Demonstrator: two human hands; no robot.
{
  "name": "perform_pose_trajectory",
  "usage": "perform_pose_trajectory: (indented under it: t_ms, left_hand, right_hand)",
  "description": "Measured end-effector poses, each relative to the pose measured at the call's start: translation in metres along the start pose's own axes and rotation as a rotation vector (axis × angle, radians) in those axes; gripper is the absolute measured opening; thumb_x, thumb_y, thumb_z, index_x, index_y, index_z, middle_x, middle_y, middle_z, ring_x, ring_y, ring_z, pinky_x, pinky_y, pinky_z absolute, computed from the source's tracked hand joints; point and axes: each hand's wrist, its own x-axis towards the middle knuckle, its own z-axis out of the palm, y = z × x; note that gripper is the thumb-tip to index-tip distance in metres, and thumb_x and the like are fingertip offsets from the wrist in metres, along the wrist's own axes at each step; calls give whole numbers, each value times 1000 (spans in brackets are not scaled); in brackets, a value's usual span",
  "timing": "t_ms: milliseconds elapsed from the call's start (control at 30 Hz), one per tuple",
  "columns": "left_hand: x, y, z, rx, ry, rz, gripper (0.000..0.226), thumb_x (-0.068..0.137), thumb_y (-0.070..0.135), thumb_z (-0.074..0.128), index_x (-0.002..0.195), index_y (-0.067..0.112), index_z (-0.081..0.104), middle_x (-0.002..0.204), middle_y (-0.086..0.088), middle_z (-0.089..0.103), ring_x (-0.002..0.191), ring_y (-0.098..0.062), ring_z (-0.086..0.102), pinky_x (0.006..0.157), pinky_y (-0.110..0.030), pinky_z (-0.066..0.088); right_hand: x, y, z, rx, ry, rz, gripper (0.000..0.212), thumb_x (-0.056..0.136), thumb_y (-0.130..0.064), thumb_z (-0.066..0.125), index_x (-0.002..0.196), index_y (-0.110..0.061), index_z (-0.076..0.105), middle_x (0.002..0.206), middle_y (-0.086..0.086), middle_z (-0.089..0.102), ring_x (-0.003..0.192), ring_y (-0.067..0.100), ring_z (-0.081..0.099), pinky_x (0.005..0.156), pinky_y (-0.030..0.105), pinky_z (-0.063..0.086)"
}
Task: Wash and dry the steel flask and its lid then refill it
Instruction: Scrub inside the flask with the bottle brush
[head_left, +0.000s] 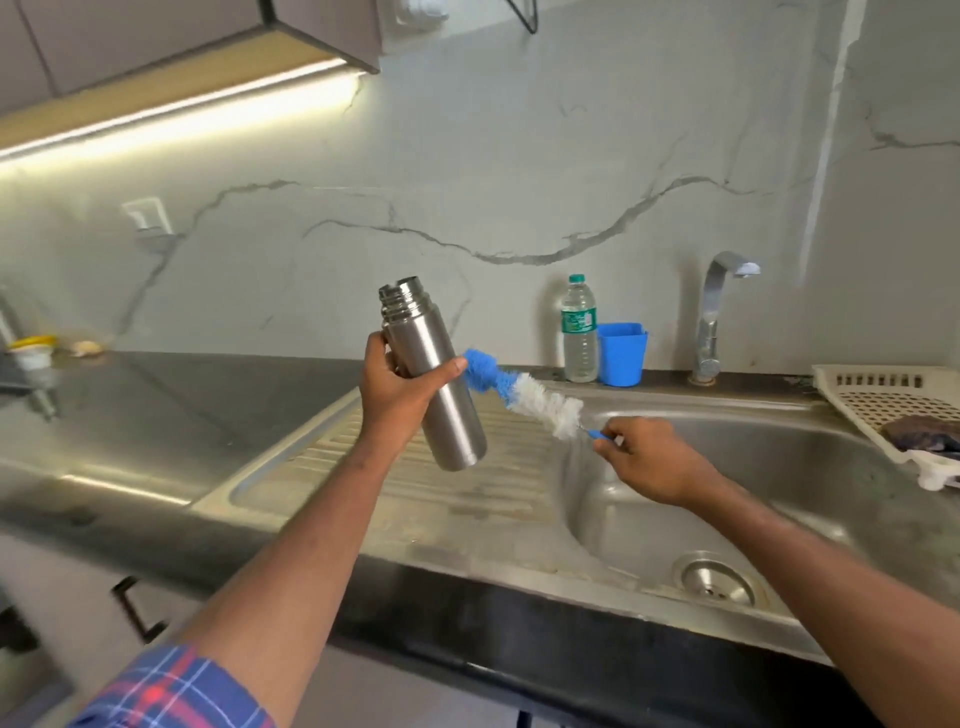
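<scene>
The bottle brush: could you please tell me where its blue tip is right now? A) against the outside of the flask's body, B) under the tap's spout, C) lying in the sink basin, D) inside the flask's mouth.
A: the bottle brush, held by the right hand, has its blue tip against the side of the steel flask, which the left hand holds with its mouth uncapped.

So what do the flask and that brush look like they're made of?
Flask: brushed steel by its dull grey sheen and soft reflections. Brush: blue and white fluffy head, likely sponge or synthetic bristle, on a thin wire stem with a blue, probably plastic, handle.
</scene>
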Motion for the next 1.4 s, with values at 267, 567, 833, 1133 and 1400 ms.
perform_pose_trajectory:
  t_ms: [267,567,833,1133,1400]
  left_hand:
    - [-27,-15,-58,150,-12,-35,69,60,27,98,115,29,55,109,5,70,98,-12,70,86,-40,60]
    - [-32,-17,-72,213,-58,-5,75,58,33,99,119,32,55,110,9,70,99,-7,69,85,-37,60]
    - [-42,-20,-77,249,-116,-66,83,56,35,99,124,35,51,115,12,67,103,-6,67,89,-37,58]
    - [-17,-11,-108,905,-165,338,88,65,19,93,140,31,50,130,1,65,113,-21,63,98,-46,48]
    - [-12,8,-128,1724,-465,845,75,74,14,87,140,29,55,146,-13,56,138,-35,49,120,-66,16]
  right_hand:
    - [15,-48,37,10,-18,-42,31,103,-37,55,93,-11,69,82,3,68,78,18,63,72,34,51]
    - [18,-49,41,-3,-4,-20,27,102,-37,57,97,-14,70,88,1,69,81,15,64,81,38,57]
    - [14,-48,44,33,1,-2,24,101,-37,59,94,-17,70,85,-1,67,77,13,63,74,32,54]
    - [12,-55,34,12,12,11,22,101,-36,58,96,-18,69,85,-1,66,78,12,61,72,31,51]
    - [5,-59,37,-8,14,33,23,102,-34,57,95,-16,68,83,-1,64,76,11,58,70,27,45]
